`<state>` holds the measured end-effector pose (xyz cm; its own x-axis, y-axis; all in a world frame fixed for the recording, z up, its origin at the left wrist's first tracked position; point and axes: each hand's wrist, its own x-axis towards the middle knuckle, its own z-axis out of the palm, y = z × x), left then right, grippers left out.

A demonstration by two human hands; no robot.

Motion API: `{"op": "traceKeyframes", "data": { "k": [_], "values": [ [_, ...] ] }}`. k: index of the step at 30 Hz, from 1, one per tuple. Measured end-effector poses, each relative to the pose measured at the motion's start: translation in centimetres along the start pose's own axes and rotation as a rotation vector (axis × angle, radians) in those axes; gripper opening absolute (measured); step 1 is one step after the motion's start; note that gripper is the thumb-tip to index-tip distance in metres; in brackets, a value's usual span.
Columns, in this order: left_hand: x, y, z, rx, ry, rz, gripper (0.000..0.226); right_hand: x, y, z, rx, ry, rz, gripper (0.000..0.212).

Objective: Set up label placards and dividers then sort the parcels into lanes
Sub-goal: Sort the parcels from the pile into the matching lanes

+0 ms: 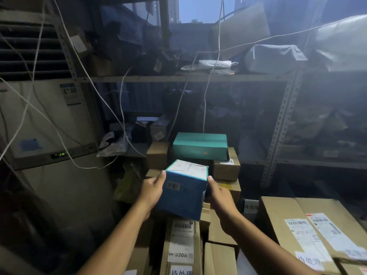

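Gripping from either side, a blue box [183, 192] is held tilted by the left hand [152, 190] and right hand [219, 197] above stacked cardboard cartons [181, 245]; a teal box [199, 145] is seen beyond.

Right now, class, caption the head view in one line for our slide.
The left hand and right hand hold a blue box over cardboard parcels, teal box beyond.

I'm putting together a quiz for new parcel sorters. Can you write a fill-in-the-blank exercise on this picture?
1. The left hand and right hand grip a box whose sides are ____.
2. Its top face is ____.
3. The air conditioner display reads ____.

Missing words: blue; white; 28.
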<state>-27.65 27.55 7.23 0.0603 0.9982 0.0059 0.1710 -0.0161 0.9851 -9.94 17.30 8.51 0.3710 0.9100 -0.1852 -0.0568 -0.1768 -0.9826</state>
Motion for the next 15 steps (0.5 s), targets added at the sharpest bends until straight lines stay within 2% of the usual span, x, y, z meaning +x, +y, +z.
{"op": "traceKeyframes", "data": {
  "k": [4,6,8,10,12,15],
  "values": [
    [-1.1,1.0,-1.5,-0.002,0.011,-0.001,0.04,-1.5,0.6,-1.1,0.017,0.094,-0.037,0.049],
    [-2.1,0.8,-2.7,0.02,-0.044,-0.055,0.05,-2.7,1.5,-1.7,-0.01,0.135,-0.025,0.054],
    [-2.6,0.4,-3.5,0.074,-0.128,-0.151,0.063,-3.0,2.6,-2.0,-0.014,0.142,0.05,0.058],
    [-2.4,-0.4,-3.5,0.193,-0.189,-0.264,0.069,-2.6,3.5,-2.2,-0.002,0.148,0.16,0.054],
    [-1.7,-1.0,-3.0,0.279,-0.213,-0.351,0.065,-1.7,3.8,-2.3,-0.001,0.165,0.27,0.047],
    [-0.9,-1.4,-1.8,0.262,-0.257,-0.422,0.058,-0.3,3.4,-2.2,-0.063,0.118,0.366,0.043]
  ]
}}
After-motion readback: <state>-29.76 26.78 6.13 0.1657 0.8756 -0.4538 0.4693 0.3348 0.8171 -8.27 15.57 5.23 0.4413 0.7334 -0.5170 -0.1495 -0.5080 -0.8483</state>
